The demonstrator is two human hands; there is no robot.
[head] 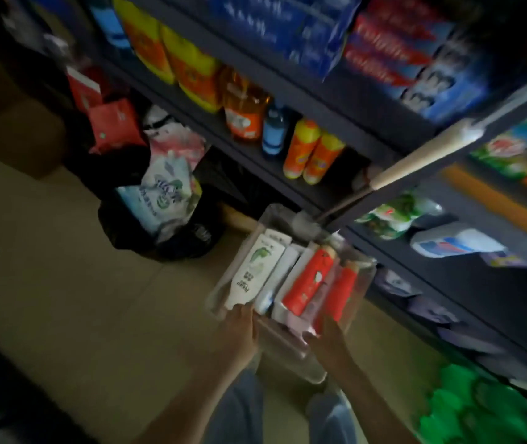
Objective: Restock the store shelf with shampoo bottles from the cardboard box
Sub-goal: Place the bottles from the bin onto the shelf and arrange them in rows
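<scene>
A box [356, 285] stands on the floor in front of the dark shelf [257, 157]. Lying side by side in it are a white shampoo bottle with a green leaf [257, 270], more white bottles [283, 277] and two red bottles [312, 278]. My left hand [239, 328] reaches to the box's near edge, and its fingertips meet the white bottle's lower end; blur hides its grip. My right hand [328, 336] stretches over the near end of the red bottles with its fingers extended. Both forearms come up from the bottom of the view.
A wooden broom handle [422, 157] leans across the shelf above the box. A black bag of soft packets [163, 216] sits left of the box. Orange and yellow bottles [312, 155] fill one shelf; green items [473, 408] lie at the lower right. A brown carton [15, 136] stands far left.
</scene>
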